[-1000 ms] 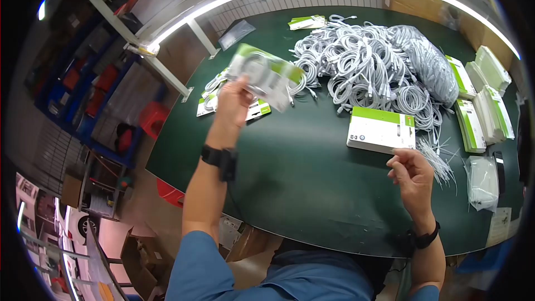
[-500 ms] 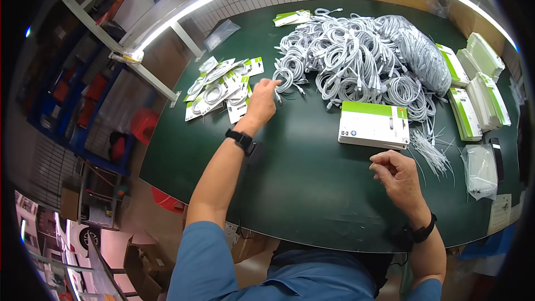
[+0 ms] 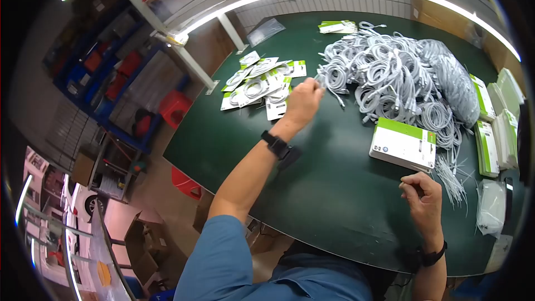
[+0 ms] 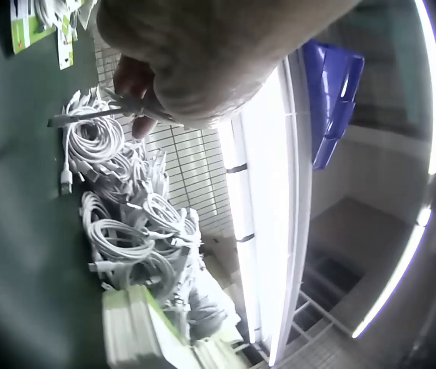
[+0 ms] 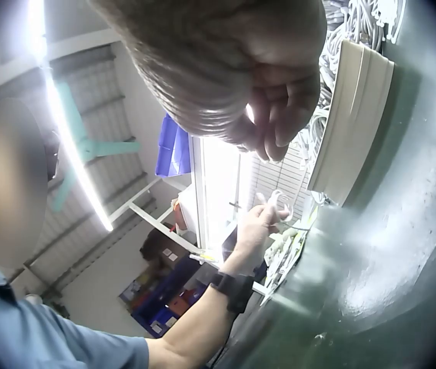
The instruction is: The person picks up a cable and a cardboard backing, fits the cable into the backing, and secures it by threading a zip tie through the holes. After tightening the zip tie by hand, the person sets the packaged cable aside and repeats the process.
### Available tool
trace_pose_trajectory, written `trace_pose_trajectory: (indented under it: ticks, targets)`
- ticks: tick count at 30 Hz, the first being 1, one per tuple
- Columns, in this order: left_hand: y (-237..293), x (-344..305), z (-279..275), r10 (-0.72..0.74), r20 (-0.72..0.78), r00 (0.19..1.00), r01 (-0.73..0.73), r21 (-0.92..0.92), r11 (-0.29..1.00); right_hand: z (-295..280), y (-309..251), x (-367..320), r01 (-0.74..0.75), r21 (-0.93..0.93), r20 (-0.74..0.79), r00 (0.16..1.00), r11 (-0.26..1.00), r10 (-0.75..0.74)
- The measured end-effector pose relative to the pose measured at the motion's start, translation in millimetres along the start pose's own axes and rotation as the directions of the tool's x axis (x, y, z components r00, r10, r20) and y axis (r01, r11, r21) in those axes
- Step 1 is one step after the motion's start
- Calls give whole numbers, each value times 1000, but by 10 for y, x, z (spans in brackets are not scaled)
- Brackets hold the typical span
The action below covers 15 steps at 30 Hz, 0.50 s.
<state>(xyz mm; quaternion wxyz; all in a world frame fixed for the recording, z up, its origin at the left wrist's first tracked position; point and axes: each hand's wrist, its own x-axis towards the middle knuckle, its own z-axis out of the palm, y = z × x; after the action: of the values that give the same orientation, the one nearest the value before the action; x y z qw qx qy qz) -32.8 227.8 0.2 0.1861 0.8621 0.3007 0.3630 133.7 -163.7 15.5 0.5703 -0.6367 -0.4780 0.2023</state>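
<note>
My left hand [image 3: 304, 102] grips a white cable coil [image 5: 282, 203] at the left edge of the large heap of white coiled cables [image 3: 384, 67]. A connector end of it [image 4: 87, 117] sticks out past the fingers in the left wrist view. Left of that hand, green-and-white cards with coiled cables [image 3: 255, 86] lie in a loose pile. My right hand [image 3: 426, 198] hovers just in front of a stack of green-and-white cards [image 3: 402, 142]. Its fingers are loosely curled, thumb near the index finger, with nothing visible in them.
Loose white cable ties [image 3: 450, 178] lie right of the card stack. More card stacks [image 3: 487, 147] and a clear plastic bag [image 3: 491, 206] line the right side. A silvery bag of cables [image 3: 451, 81] leans on the heap. A metal post [image 3: 192, 67] stands at the table's left edge.
My left hand dropped a carded cable onto the left pile, moved right to the heap and took hold of a cable coil. My right hand has stayed by the card stack.
</note>
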Motion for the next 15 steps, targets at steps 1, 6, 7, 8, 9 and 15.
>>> trace_pose_trajectory:
  ticks: [1,6,7,8,9,15]
  targets:
    - [257,-53,-121,-110,18,994,111,-244,963,9,-39,12,-9,1,-8,1000,1000,9]
    - [1152,-406,-305,-75,353,932,361,-902,238,20,-91,4,-92,98,88,993,991,84]
    - [1358,-494,-307,-23,375,927,375,-919,121,11,-113,10,-114,134,104,990,984,100]
    - [1548,-568,-270,17,385,923,383,-921,75,4,-135,21,-135,172,125,986,976,115]
    - [1727,-652,-213,53,395,917,394,-919,30,-3,-153,-12,-160,213,149,980,964,130]
    - [2120,-973,274,121,494,861,491,-869,53,-11,-196,-38,-170,326,73,985,930,155]
